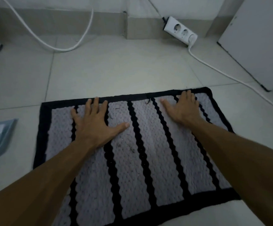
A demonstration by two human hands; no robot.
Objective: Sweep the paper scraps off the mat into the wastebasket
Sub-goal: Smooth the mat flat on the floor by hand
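Note:
A grey woven mat [148,152] with black stripes and a black border lies on the tiled floor. My left hand [95,126] lies flat on its far left part, fingers spread and straight. My right hand [183,108] lies flat near the far right corner, fingertips at the black border. Neither hand holds anything. A few tiny dark specks [132,150] sit on the grey weave between my arms. No paper scraps and no wastebasket show in this view.
A blue dustpan [0,137] with a brush in it lies on the floor at the left edge. A white power strip [179,31] and its cables [227,74] lie beyond the mat. White cabinets [259,43] stand at right and far left.

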